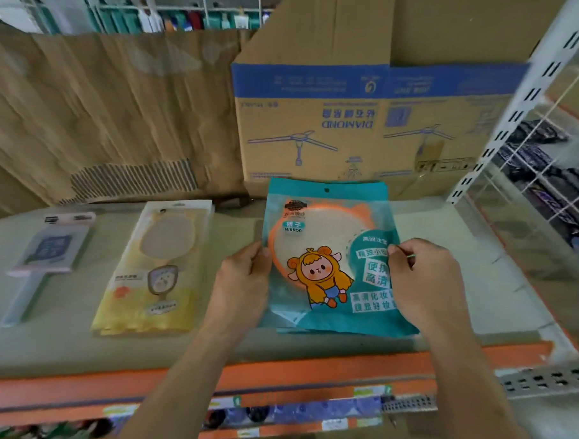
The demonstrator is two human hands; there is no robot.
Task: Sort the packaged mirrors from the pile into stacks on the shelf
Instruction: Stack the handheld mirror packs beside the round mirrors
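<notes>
The teal mirror packet [328, 221] lies on the shelf [446, 233], just in front of the cardboard box [352, 122]. The left hand [242, 283] grips its left edge and the right hand [424, 281] pinches its right edge. Left of the box lie the yellow mirror packets [156, 273] and, further left, a pale handled mirror [44, 255].

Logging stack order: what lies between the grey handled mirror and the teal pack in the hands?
The yellow mirror packs, flat on the shelf, clear of the grey mirror and teal pack; head view.
</notes>
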